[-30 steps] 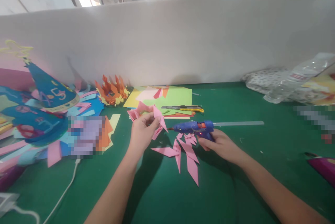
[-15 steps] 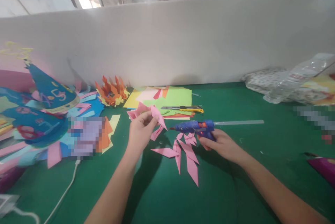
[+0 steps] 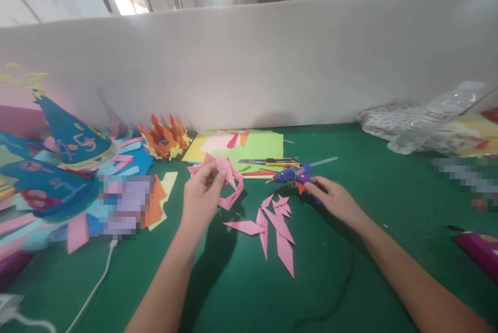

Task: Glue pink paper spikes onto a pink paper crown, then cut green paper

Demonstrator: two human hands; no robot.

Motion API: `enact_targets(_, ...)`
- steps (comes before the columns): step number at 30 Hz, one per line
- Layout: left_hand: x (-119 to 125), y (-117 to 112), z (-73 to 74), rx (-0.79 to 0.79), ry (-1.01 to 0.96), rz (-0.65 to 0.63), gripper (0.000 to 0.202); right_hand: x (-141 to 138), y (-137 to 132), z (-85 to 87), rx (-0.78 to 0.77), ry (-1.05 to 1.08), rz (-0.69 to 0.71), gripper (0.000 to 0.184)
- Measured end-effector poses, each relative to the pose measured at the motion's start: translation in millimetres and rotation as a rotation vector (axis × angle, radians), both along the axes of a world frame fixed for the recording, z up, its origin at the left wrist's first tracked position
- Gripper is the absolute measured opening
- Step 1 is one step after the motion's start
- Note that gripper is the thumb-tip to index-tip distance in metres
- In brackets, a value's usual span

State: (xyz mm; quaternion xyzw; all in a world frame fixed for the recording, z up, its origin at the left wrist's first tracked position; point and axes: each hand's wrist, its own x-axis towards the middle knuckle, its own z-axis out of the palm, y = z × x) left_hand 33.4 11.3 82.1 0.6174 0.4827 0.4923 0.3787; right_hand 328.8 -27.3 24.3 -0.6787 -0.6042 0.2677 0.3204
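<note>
Between the thumb and fingers of my left hand [image 3: 204,188] is a pink paper crown [image 3: 236,191], a ring with pointed pieces, one of them pinched at its near side. My right hand [image 3: 334,199] grips the handle of a blue glue gun [image 3: 291,173], tipped onto its side. Its nozzle points left toward the crown, apart from it. A clear glue stick [image 3: 324,161] sticks out of its back end. Below both hands, several folded pink paper pieces [image 3: 285,250] lie on the green table [image 3: 249,299].
Behind the crown are coloured paper sheets [image 3: 264,143] and a yellow utility knife [image 3: 268,161]. An orange paper crown [image 3: 165,138] stands farther left, near blue cone hats [image 3: 75,133]. A plastic bottle [image 3: 438,118] leans at the right. A white cable [image 3: 97,281] runs at the lower left.
The glue gun has rolled onto its side, and its nozzle has moved right, away from the crown. My left hand has shifted slightly left with the crown, showing more of its ring.
</note>
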Motion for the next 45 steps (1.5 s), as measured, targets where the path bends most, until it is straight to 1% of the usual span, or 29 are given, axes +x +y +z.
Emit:
enact_targets(3,-5,-1,1.3,0.061,0.151,0.070,0.021,6,4,-8.7,0.016,-0.192,0.003,0.036)
enact_targets(6,-10,0,1.1,0.075,0.253,0.089,0.020,8,6,-14.2,0.017,-0.330,-0.007,0.036)
enact_targets(8,-12,-1,1.1,0.080,0.314,0.100,0.018,5,5,-11.8,0.041,-0.424,-0.060,0.034)
enact_targets(10,-15,-1,1.6,0.092,0.363,0.107,0.016,-5,2,-3.6,0.096,-0.506,-0.126,0.032)
enact_targets(11,-15,-1,1.9,0.095,0.380,0.103,0.015,-13,-1,2.2,0.126,-0.524,-0.136,0.031)
enact_targets(12,-16,-1,2.1,0.094,0.396,0.092,0.015,-22,-4,8.7,0.149,-0.512,-0.097,0.028)
enact_targets(13,-16,-1,2.2,0.089,0.411,0.078,0.015,-33,-7,15.5,0.139,-0.483,-0.034,0.025)
enact_targets(16,-16,-2,1.4,0.052,0.456,0.041,0.015,-69,-12,33.7,0.020,-0.301,0.234,0.021)
enact_targets(19,-16,-2,0.1,0.033,0.497,0.024,0.014,-101,-6,43.6,0.006,-0.211,0.373,0.028)
enact_targets(22,-17,-3,-0.7,0.053,0.514,-0.025,0.015,-123,9,43.7,-0.001,-0.170,0.465,0.040)
enact_targets(24,-19,-4,-1.2,0.053,0.515,-0.057,0.015,-133,18,40.0,0.011,-0.164,0.481,0.043)
enact_targets(27,-21,-3,-2.7,0.027,0.508,-0.089,0.015,-143,27,33.5,0.016,-0.150,0.495,0.038)
enact_targets(29,-22,-2,-3.8,0.013,0.501,-0.107,0.016,-147,30,30.9,0.020,-0.137,0.505,0.037)
enact_targets(34,-23,-3,-3.5,0.000,0.487,-0.152,0.015,-153,31,30.1,0.041,-0.151,0.512,0.041)
enact_targets(41,-23,-5,-0.4,-0.038,0.457,-0.185,0.013,-155,35,31.7,0.038,-0.155,0.487,0.025)
enact_targets(45,-23,-6,1.3,-0.065,0.438,-0.209,0.013,-156,36,30.6,0.058,-0.165,0.478,0.021)
